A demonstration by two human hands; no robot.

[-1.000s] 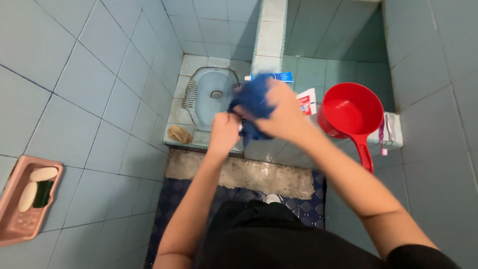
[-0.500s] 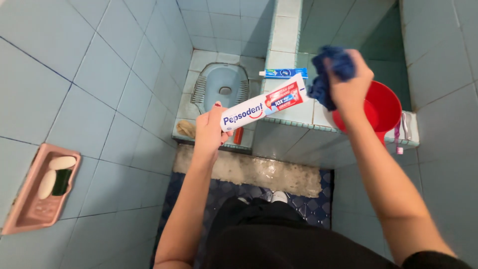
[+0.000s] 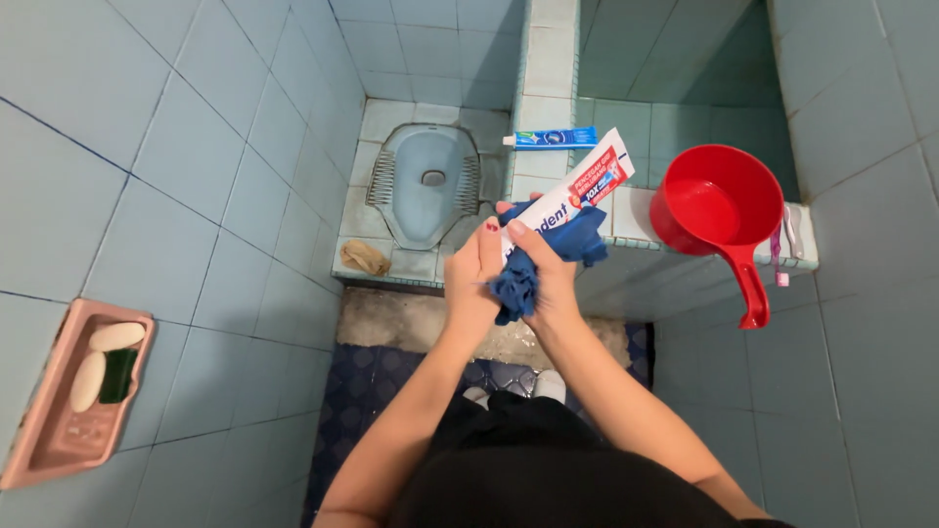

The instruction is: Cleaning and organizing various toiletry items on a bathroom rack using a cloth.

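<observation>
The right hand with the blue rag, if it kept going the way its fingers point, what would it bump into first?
Probably the toothpaste tube the right hand and blue cloth already press against.

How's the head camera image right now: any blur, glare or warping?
Head view: evenly lit and sharp; white-and-red toothpaste tube and crumpled blue cloth are crisp in both hands; soft sheen inside the red plastic water dipper; wide-angle lens splays the blue tiled walls outward.
</observation>
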